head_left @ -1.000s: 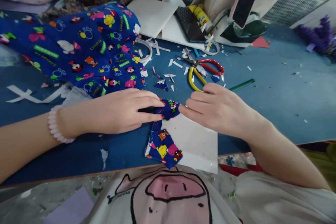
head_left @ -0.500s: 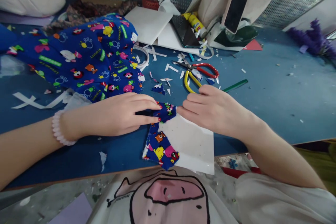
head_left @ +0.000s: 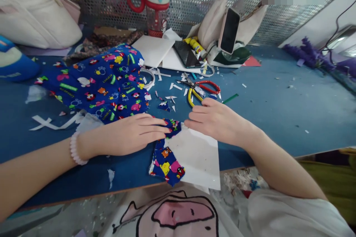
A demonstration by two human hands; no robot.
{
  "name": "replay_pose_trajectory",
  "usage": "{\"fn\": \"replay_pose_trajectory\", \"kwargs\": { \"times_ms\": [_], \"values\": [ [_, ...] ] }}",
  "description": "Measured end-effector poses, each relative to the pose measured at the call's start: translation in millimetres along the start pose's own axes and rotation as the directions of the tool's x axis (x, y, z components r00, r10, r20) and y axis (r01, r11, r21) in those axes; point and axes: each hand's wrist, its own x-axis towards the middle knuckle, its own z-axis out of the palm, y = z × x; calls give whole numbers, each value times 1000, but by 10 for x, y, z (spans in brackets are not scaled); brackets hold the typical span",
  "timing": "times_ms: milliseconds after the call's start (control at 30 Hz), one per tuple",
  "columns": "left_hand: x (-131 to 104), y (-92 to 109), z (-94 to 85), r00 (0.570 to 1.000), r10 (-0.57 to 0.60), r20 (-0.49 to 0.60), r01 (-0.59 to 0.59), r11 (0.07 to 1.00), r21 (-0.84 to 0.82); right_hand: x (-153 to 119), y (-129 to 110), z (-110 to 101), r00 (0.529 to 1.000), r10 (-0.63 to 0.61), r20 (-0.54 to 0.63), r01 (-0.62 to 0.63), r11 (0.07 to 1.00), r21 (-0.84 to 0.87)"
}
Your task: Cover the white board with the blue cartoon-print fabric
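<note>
A white sheet of card [head_left: 198, 155] lies at the table's front edge, with blue cartoon-print fabric [head_left: 168, 166] along its left side and upper left corner. My left hand [head_left: 125, 135] rests palm down, its fingers stretched out and their tips on the fabric at that corner. Beside it, my right hand [head_left: 219, 122] is closed, with curled fingers at the card's top edge next to the fabric. Whatever its fingertips pinch is hidden. Scissors [head_left: 210, 86] with one red and one yellow handle loop lie just beyond my right hand.
A larger blue printed cloth [head_left: 102, 81] spreads at the left. Paper scraps and a tape roll [head_left: 150, 78] lie mid-table. Behind are white sheets [head_left: 152, 50], a dark phone [head_left: 186, 54], a yellow tube [head_left: 198, 47], a lidded cup [head_left: 157, 11], bags and an upright phone [head_left: 229, 31].
The view has tilted up, showing more of the cup and back wall. Both hands stay at the card's top edge, in nearly the same pose.
</note>
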Motion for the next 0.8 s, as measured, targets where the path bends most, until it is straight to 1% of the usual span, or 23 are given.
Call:
{"fn": "replay_pose_trajectory", "kwargs": {
  "times_ms": [167, 367, 533, 667, 800],
  "values": [
    [56, 30, -32, 1000, 0, 30, -1, 1000, 24, -14, 58, 22, 1000, 25, -3, -25, 1000, 19],
    [90, 59, -23, 996, 11, 93, -11, 1000, 1, -36, 104, 27, 999, 45, -7, -45, 999, 23],
    [114, 65, -12, 991, -21, 129, 22, 1000, -6, -53, 124, 38, 999, 47, 3, -47, 999, 21],
    [124, 68, -23, 990, -39, 135, 40, 999, -7, -49, 120, 51, 999, 44, 28, -45, 998, 37],
    [134, 70, -33, 990, -46, 132, 49, 999, -15, -56, 130, 61, 997, 67, 36, -68, 997, 21]
  ]
}}
